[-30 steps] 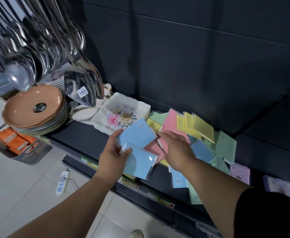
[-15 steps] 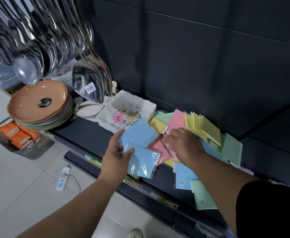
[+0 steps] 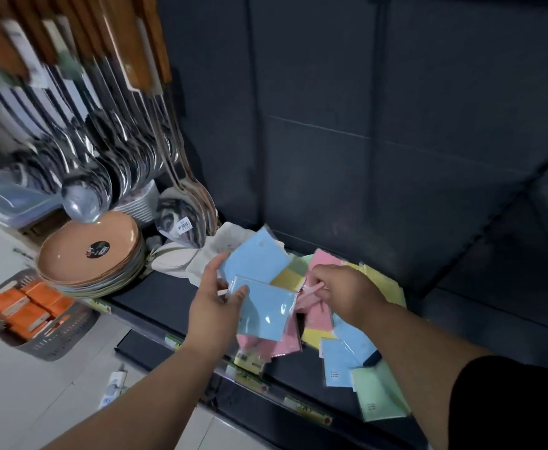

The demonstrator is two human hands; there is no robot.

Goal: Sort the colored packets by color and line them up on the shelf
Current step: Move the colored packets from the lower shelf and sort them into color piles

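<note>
My left hand (image 3: 216,302) holds two light blue packets, an upper blue packet (image 3: 255,258) and a lower blue packet (image 3: 266,311), fanned above the black shelf (image 3: 156,295). Just to the right, my right hand (image 3: 344,295) pinches the corner of a pink packet (image 3: 315,311) in the loose pile. The pile holds pink, yellow (image 3: 313,336), blue (image 3: 341,362) and green packets (image 3: 379,394), overlapping and spilling toward the shelf's front edge. More yellow packets (image 3: 386,284) lean behind my right wrist.
A stack of tan plates (image 3: 87,254) stands on the shelf at left. Steel ladles (image 3: 81,203) hang above them. A white flowered dish (image 3: 207,251) sits behind my left hand. A grey basket of orange boxes (image 3: 29,306) lies on the floor.
The camera has tilted up and shifted. My right hand has closed on a pink packet's corner and lifts it. My left hand keeps both blue packets, raised slightly.
</note>
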